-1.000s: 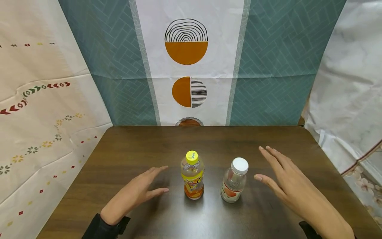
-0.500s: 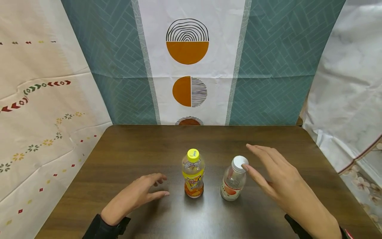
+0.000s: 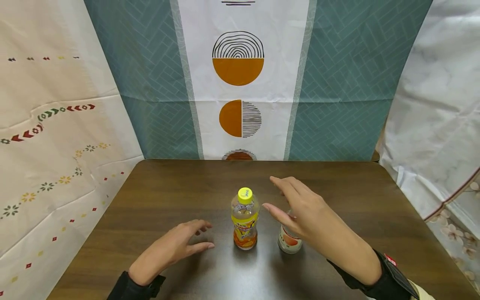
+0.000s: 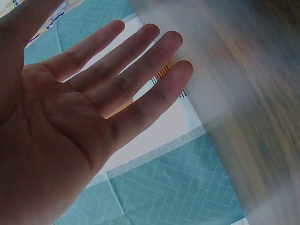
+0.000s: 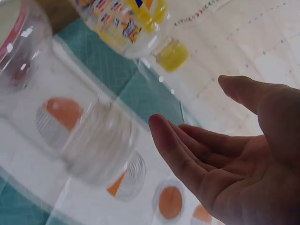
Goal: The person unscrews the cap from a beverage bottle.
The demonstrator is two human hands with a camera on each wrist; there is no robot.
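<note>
A small clear plastic bottle (image 3: 245, 223) with a yellow cap, a yellow label and orange liquid low inside stands upright near the middle of the table. To its right stands a clear bottle (image 3: 289, 242) with a peach-coloured fruit label; my right hand hides its top in the head view. In the right wrist view, its blurred white cap (image 5: 101, 145) shows beside the fingers. My right hand (image 3: 305, 208) hovers there, fingers extended, thumb apart, holding nothing. Left of the yellow-capped bottle, my left hand (image 3: 178, 241) is held with loosely bent fingers and an empty palm (image 4: 61, 122).
Both bottles stand on a dark brown wooden table (image 3: 180, 179). Behind its far edge hangs a teal and white patterned cloth (image 3: 161, 125). Pale printed cloth (image 3: 75, 137) hangs along the left side, and white cloth (image 3: 431, 125) along the right.
My right hand has moved left, from beside the white-capped bottle to over it, towards the yellow-capped bottle. My left fingers have bent slightly. Both bottles stand where they were.
</note>
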